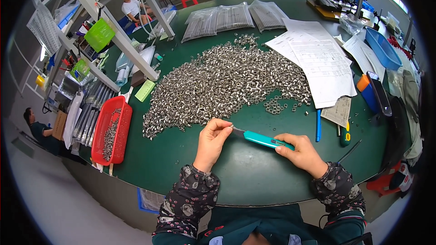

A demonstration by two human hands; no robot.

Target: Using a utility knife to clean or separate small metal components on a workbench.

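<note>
My right hand [297,152] is closed around the teal handle of a utility knife [263,139], its dark blade pointing left. My left hand [212,138] pinches a small metal ring [232,126] between thumb and fingertips, right at the blade's tip. The ring is mostly covered by the fingers, so its exact contact with the blade cannot be made out. Just beyond both hands spreads a wide heap of small silvery metal rings [218,81] on the green tabletop [254,172]. A few rings [274,105] lie loosely at the heap's right front.
At left stands a red plastic basket [123,131] with some metal parts. Paper sheets [322,68], a blue pen [318,124] and a yellow-green screwdriver [345,136] lie right. Bagged metal tubes [231,18] line the back. A shelf post [131,52] rises at left. Other people sit farther off.
</note>
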